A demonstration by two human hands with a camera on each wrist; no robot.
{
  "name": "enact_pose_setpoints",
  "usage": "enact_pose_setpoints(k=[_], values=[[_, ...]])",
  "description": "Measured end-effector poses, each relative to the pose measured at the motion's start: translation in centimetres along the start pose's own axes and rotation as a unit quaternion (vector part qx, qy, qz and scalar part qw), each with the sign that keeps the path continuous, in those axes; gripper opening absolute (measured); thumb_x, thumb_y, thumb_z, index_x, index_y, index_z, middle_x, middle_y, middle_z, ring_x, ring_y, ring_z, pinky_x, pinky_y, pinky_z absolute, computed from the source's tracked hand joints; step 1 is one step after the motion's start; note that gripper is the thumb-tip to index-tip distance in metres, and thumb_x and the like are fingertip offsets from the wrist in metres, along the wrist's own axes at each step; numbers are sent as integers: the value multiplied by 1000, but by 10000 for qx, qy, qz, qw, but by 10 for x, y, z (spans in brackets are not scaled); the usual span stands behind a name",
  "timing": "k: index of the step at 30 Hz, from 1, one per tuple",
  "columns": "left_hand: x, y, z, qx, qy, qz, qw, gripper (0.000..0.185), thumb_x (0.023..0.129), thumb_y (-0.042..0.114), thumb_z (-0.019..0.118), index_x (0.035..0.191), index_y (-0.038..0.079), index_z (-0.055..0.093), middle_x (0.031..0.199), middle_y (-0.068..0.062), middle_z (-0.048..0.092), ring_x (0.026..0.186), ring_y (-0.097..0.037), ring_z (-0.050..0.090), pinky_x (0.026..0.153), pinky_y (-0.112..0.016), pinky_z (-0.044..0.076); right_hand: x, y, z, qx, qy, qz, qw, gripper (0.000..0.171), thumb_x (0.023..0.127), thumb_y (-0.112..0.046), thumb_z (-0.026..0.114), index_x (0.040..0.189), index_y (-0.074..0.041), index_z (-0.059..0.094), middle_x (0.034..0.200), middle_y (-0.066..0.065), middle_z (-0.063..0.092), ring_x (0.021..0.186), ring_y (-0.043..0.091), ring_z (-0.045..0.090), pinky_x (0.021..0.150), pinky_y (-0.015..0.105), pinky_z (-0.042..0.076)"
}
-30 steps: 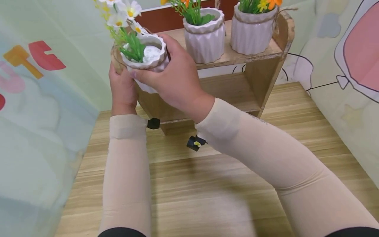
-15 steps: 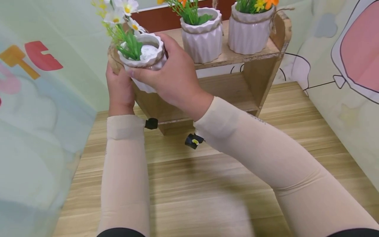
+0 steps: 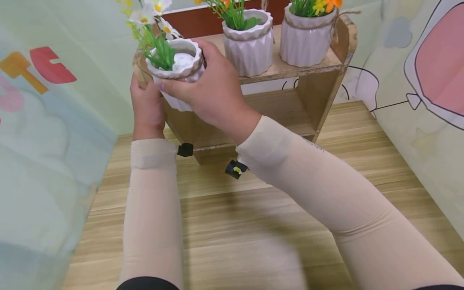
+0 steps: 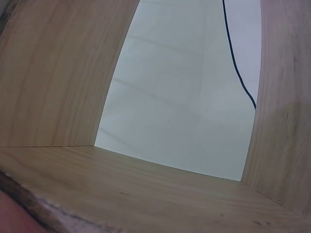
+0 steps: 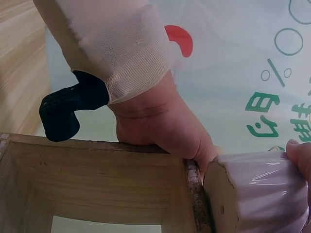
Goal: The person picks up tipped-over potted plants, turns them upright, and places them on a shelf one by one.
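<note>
My right hand grips a white ribbed flowerpot of white daisies, thumb on the near side and fingers round the far side. Over the left end of the wooden shelf, the pot leans so that its flat underside shows in the right wrist view. My left hand holds the shelf's left side just below the pot; most of its fingers are hidden. The left wrist view looks into a shelf compartment, with a bit of the left hand at the lower corner.
Two more white pots stand on the shelf top, the middle one and the right one, both with flowers and twine. The shelf stands on a wood-grain table between printed walls.
The daisy pot has risen slightly in the head view, with my right hand still round it. My left hand keeps its place on the shelf's side.
</note>
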State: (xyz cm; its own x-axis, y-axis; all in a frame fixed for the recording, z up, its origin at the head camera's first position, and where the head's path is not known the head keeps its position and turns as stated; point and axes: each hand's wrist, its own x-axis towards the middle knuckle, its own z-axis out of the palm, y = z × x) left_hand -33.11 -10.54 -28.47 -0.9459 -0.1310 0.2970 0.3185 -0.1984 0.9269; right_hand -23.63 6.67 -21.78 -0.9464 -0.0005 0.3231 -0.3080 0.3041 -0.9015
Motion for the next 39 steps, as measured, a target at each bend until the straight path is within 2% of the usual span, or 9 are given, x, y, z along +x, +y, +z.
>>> enact_pose_setpoints(k=[9, 20, 25, 31, 39], values=[[1, -1, -3, 57, -163, 79, 9998, 56, 100, 16, 61, 155, 17, 50, 153, 0, 56, 139, -11, 51, 112, -20, 42, -1, -1, 2, -19, 36, 96, 9999, 85, 75, -35, 97, 146, -18, 53, 138, -6, 62, 122, 4, 57, 99, 15, 44], [-1, -2, -3, 270, -121, 41, 9996, 53, 100, 20, 61, 153, 20, 51, 147, 0, 59, 134, -13, 55, 108, -21, 46, 3, -3, 3, -112, 84, 165, 9998, 82, 75, -36, 97, 143, -17, 55, 134, -6, 63, 119, 6, 59, 97, 16, 46], [-1, 0, -4, 277, -75, -101, 9995, 55, 99, 22, 63, 153, 24, 52, 147, 1, 59, 133, -13, 55, 108, -22, 47, 3, -4, 2, -111, 53, 251, 9996, 81, 76, -36, 97, 143, -18, 55, 134, -6, 63, 119, 6, 59, 97, 16, 47], [-1, 0, -3, 277, -63, 27, 9996, 56, 98, 19, 63, 153, 22, 53, 145, 0, 60, 130, -14, 56, 107, -23, 47, 4, -5, 2, -141, 66, 274, 9995, 82, 75, -37, 97, 144, -18, 56, 135, -7, 63, 119, 5, 59, 97, 15, 46], [-2, 1, -3, 215, -170, -57, 9996, 55, 99, 20, 62, 153, 23, 51, 148, 0, 58, 135, -14, 54, 109, -22, 46, 4, -5, 2, -126, 109, 308, 9994, 81, 75, -37, 97, 143, -18, 56, 134, -7, 63, 118, 6, 59, 96, 16, 47]])
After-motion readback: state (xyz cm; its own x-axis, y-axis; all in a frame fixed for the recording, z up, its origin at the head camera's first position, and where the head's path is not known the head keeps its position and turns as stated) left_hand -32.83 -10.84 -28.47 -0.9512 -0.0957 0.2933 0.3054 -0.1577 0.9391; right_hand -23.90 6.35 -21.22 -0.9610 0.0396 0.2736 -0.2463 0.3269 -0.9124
